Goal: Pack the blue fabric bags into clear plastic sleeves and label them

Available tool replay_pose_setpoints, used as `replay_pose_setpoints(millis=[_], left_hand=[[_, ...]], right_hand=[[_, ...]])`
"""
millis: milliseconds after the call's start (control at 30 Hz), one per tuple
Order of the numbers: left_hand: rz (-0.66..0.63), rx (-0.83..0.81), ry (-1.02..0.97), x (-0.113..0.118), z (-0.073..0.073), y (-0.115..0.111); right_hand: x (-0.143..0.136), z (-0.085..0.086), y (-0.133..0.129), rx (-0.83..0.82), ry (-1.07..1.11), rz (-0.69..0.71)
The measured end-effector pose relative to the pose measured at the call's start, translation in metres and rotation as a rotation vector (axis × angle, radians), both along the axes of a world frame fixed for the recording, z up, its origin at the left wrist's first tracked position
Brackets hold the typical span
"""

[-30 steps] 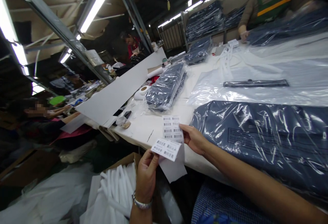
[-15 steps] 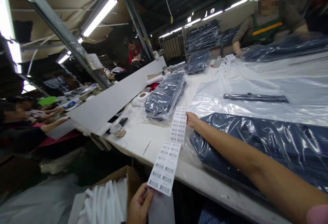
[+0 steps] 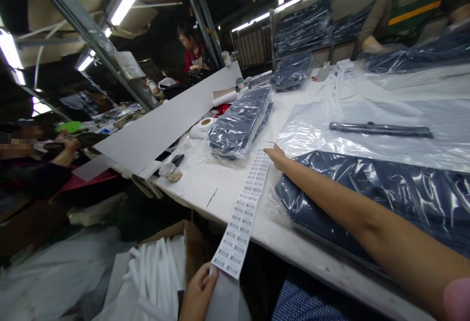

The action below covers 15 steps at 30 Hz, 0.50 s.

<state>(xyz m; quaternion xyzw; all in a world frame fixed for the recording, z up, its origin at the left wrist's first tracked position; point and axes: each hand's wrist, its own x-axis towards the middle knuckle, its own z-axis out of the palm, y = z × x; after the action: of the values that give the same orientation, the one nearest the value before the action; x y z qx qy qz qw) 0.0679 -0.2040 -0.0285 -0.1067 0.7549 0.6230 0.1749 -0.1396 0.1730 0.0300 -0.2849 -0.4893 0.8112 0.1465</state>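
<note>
A long strip of barcode labels (image 3: 240,223) stretches between my two hands across the front edge of the table. My left hand (image 3: 200,289) pinches its near end below the table edge, and pale blank backing hangs under it. At the far end my right hand (image 3: 275,156) grips the strip's edge, with the fingers partly hidden. Just right of that hand lies a dark blue garment in clear plastic (image 3: 367,194). Beyond the strip sits a bagged stack of dark garments (image 3: 238,125).
White tubes fill a cardboard box (image 3: 189,245) below the table edge. A small clear tub (image 3: 171,172) and a white roll (image 3: 205,124) lie left on the table. A long white board (image 3: 172,120) slants behind them. A co-worker (image 3: 411,12) handles bagged garments at far right.
My right hand has moved to the strip's farther end, and more of the strip is drawn out straight between my hands. My left hand keeps its pinch. The view has shifted slightly.
</note>
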Motion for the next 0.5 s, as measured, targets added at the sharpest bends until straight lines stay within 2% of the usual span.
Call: replay_pose_setpoints(millis=[67, 100, 133, 200, 267, 333, 433, 500], left_hand=[[-0.055, -0.006, -0.036, 0.004, -0.002, -0.003], [-0.081, 0.000, -0.059, 0.006, -0.002, -0.003], [-0.097, 0.011, -0.082, 0.009, -0.002, -0.004], [-0.097, 0.044, -0.130, 0.015, -0.002, -0.002], [-0.066, 0.081, -0.162, 0.022, -0.001, 0.002], [-0.032, 0.110, -0.169, 0.029, 0.001, 0.007], [-0.002, 0.117, -0.120, 0.038, 0.005, 0.017], [0.013, 0.097, -0.075, 0.042, 0.007, 0.023]], right_hand=[[0.031, 0.011, -0.009, 0.055, 0.053, 0.038], [0.051, 0.014, -0.016, 0.089, 0.099, 0.101], [0.075, 0.015, -0.025, 0.120, 0.142, 0.189], [0.130, 0.007, -0.045, 0.190, 0.234, 0.508], [0.187, -0.011, -0.068, 0.183, 0.144, 0.824], [0.236, -0.037, -0.092, 0.178, -0.007, 1.013], [0.280, -0.073, -0.123, 0.241, 0.002, 1.039], [0.291, -0.089, -0.140, 0.143, 0.087, 1.000]])
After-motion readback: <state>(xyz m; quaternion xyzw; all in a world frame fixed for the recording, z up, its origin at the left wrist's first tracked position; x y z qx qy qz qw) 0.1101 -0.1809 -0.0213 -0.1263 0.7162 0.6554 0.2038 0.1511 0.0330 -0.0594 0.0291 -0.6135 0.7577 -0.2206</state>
